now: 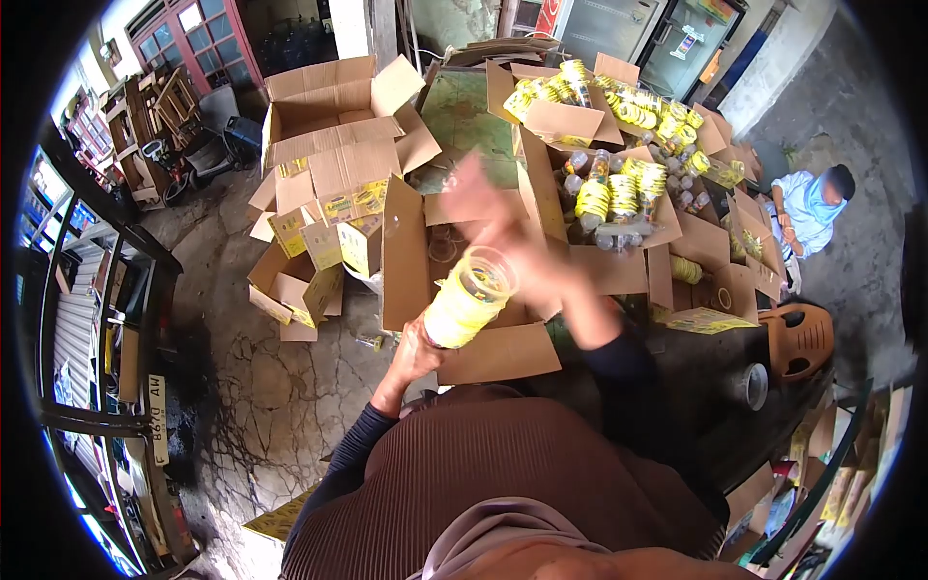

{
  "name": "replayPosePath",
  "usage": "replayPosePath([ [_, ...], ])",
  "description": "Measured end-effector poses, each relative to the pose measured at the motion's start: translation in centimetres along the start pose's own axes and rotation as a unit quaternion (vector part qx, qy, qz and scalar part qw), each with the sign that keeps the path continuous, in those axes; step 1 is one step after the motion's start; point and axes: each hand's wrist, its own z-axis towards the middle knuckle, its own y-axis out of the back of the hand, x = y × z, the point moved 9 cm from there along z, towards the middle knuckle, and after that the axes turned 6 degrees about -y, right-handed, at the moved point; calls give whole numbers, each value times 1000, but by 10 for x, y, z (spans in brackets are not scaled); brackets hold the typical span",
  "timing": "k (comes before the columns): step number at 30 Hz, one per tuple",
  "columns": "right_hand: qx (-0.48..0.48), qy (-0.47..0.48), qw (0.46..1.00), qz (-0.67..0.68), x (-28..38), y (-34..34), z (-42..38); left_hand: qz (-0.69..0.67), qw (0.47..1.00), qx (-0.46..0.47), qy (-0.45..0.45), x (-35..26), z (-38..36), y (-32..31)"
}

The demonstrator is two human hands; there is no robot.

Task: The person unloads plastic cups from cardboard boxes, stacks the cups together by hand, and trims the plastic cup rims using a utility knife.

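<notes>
The left hand [418, 352] has its fingers wrapped round the near end of the yellow cup stack [460, 311] over the open box [403, 259] — probably light, easily dented, best held there — right hand [476, 205] too blurred to call.

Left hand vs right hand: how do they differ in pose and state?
The left hand grips the yellow-and-clear plastic item; the right hand is too blurred to tell if it holds anything. The left hand looks fairly sharp, the right hand smeared. The left hand sits lower in the picture, the right hand higher. Both extend from dark sleeves.
</notes>
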Motion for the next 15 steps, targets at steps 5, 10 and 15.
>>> replayPosePath([
  [5,20,45,982,-184,33,-74,6,3,1000,-14,-4,6,-23,-1],
  [10,-175,-90,935,296,-73,4,35,16,998,-19,64,23,-31,9],
  [15,-235,-369,893,-111,-262,-9,46,32,995,-26,96,33,-44,20],
])
